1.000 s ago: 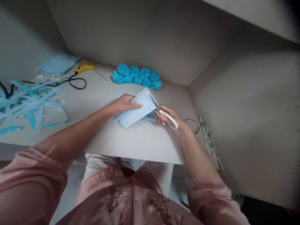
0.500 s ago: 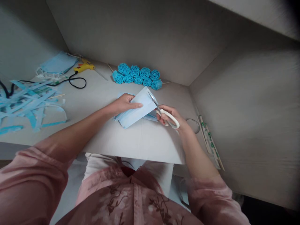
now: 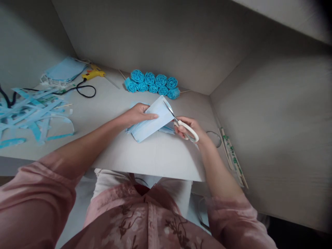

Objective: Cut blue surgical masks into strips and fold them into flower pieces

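My left hand grips a pale blue face mask, its thumb lying on top and its fingers hidden underneath. The mask is held at a slant above the table. White-handled scissors are in my right hand, fingers through the loops. Their blade lies along the mask's upper right end, pointing away from me. More blue mask material lies beneath the held mask, partly covered by it.
Blue rolled flowers stand grouped at the back. A yellow glue gun with black cord lies left of them, near stacked masks. Cut blue strips heap at the left. Wooden sticks rest along the right wall.
Almost nothing differs. The scissor blade has shifted very slightly at the mask's end; both hands keep their hold and place.
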`<state>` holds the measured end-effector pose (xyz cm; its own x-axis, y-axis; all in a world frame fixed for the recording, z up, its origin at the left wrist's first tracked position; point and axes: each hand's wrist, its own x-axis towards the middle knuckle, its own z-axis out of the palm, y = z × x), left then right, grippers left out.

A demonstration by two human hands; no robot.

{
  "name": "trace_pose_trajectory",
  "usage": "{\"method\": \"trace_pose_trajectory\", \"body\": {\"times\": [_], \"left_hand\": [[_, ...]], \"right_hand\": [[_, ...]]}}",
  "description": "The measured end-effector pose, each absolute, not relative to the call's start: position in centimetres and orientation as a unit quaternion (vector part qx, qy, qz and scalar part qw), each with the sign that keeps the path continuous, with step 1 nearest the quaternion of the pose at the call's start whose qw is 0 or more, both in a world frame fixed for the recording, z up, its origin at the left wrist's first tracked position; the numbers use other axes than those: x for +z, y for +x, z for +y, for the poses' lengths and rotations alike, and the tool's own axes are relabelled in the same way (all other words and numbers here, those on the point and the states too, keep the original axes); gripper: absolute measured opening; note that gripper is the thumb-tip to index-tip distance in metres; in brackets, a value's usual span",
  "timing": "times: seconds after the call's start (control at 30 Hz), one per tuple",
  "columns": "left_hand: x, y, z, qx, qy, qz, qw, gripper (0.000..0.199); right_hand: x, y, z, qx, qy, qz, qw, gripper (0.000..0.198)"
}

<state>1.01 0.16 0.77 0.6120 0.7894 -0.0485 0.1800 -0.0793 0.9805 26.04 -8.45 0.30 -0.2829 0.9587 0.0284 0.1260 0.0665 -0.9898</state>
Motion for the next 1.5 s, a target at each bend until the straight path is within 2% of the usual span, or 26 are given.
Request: {"method": "trace_pose_trajectory", "body": {"times": [0.33, 0.77, 1.5], "left_hand": [[0.7, 1.1, 0.1, 0.298, 0.659, 0.35, 0.594, 0.053], [0.7, 1.1, -0.2, 0.262, 0.684, 0.345, 0.587, 0.047], [1.1, 1.1, -0.5, 0.259, 0.675, 0.336, 0.604, 0.044]], "right_hand": [[0.6, 26.0, -8.6, 0.527, -0.443, -0.622, 0.373, 0.058], [0.8, 25.5, -8.7, 0.544, -0.422, -0.636, 0.348, 0.054], [0.6, 25.1, -8.8, 0.528, -0.435, -0.621, 0.384, 0.055]]}}
